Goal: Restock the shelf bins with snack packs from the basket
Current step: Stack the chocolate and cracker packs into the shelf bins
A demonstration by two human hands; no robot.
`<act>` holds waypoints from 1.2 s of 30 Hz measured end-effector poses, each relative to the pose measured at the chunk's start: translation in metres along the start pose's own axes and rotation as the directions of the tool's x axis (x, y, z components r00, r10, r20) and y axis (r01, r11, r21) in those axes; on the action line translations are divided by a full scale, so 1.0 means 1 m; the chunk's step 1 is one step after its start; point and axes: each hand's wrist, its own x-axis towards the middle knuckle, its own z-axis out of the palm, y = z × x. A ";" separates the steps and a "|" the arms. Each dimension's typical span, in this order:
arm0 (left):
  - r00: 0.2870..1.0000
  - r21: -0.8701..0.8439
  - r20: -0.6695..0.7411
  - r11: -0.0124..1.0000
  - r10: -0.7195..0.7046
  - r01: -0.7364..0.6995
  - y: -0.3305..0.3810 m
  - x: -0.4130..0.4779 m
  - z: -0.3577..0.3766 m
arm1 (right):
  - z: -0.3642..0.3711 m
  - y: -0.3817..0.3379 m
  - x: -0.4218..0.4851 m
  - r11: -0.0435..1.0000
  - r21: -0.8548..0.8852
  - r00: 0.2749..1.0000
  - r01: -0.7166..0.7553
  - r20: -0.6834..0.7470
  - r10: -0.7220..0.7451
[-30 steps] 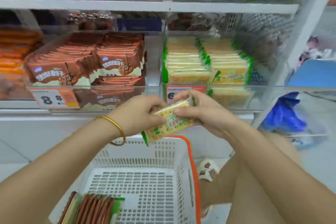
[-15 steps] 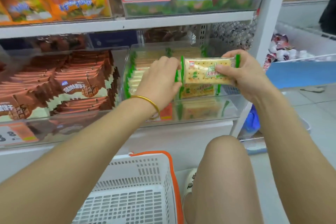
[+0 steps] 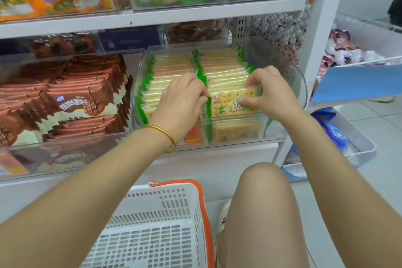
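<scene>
The shelf (image 3: 195, 15) fills the upper half of my view, and on its lower level, at 12 o'clock from me, sits the clear bin (image 3: 301, 84) that I am filling, with two rows of yellow, green-edged cracker packs running back from its front wall. At 9 o'clock from it, a neighbouring bin holds brown wafer packs (image 3: 87, 98). The white basket (image 3: 161, 202) with its orange rim stands down at 6 o'clock, by my knee. Both arms reach into the clear bin. The cracker pack (image 3: 230, 102) I am placing stands on its long edge at the very front of the right-hand row, printed face towards me, its long axis running from 9 to 3 o'clock, parallel to the bin's front wall. It lies between the hands: at 3 o'clock from the left grip (image 3: 180, 98) and at 9 o'clock from the right grip (image 3: 269, 93). The right grip pinches the pack's right end, thumb on the face and fingers curled over the top; the left grip has curled fingers closed on the green left end. I judge the right one holds more of the pack, so it should guide the seating: straight down, keeping that axis level, before either lets go. A gold bracelet (image 3: 165, 132) circles the left wrist.
</scene>
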 end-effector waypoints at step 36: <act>0.461 0.558 0.635 0.781 -0.620 0.280 -0.222 -0.399 -0.083 | 0.500 -0.274 -0.250 0.875 0.250 0.236 0.415 0.899 -0.369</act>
